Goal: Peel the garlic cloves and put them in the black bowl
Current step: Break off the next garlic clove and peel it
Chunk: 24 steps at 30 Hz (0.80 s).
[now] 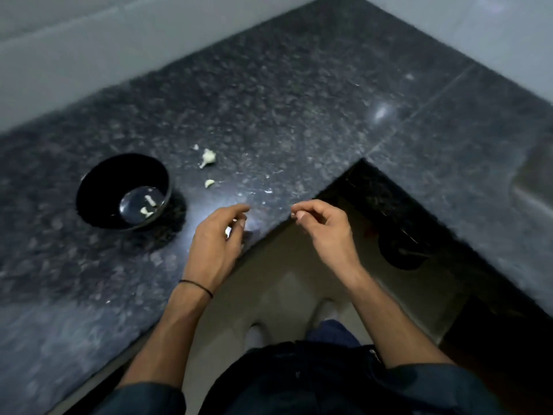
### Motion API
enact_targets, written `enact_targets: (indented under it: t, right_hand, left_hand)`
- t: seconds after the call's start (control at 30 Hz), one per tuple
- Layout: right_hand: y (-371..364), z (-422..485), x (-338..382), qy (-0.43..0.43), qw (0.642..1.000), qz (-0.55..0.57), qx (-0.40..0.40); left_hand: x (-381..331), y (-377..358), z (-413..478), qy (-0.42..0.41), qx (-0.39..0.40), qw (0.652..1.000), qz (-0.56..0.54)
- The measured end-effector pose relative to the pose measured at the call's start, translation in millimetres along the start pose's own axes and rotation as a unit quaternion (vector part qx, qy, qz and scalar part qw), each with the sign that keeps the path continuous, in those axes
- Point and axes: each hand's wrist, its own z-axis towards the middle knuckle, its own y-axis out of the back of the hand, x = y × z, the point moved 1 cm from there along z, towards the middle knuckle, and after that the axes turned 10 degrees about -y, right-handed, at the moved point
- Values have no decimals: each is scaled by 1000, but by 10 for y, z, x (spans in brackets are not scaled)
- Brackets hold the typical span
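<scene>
The black bowl point(89, 181) stands on the dark granite counter point(299, 100) at the left, with two pale peeled cloves point(149, 201) on its shiny bottom. Right of the bowl lie the leftover piece of the garlic bulb point(208, 157) and a single loose clove point(209, 183). My left hand point(215, 238) hovers over the counter's inner corner, its fingers curled round a pale garlic clove point(228, 232) that is mostly hidden. Apart from it, my right hand point(324, 226) has thumb and forefinger pinched on what looks like a tiny scrap of garlic skin point(294, 215).
Small white skin flakes point(268, 191) dot the counter between the garlic and my hands. The counter is L-shaped; its inner edge runs under both hands, with the floor and my feet point(324, 310) below. Pale walls point(59, 55) bound the counter at the back.
</scene>
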Motion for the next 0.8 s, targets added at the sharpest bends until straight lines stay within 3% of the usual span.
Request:
enact_targets:
  t: [0.3, 0.43, 0.63, 0.8]
  right_hand:
    - [-869, 978, 308, 9, 989, -67, 129]
    - [-1162, 1321, 433, 123, 959, -161, 200]
    - [-1382, 1556, 332, 294, 874, -244, 301]
    - [-1363, 1618, 290, 312, 870, -221, 311]
  left_hand:
    - [468, 223, 127, 89, -72, 991, 64]
    - [526, 158, 201, 151, -72, 974, 151]
    - [414, -89, 75, 236, -108, 943, 210]
    - [389, -267, 70, 256, -194, 925, 203]
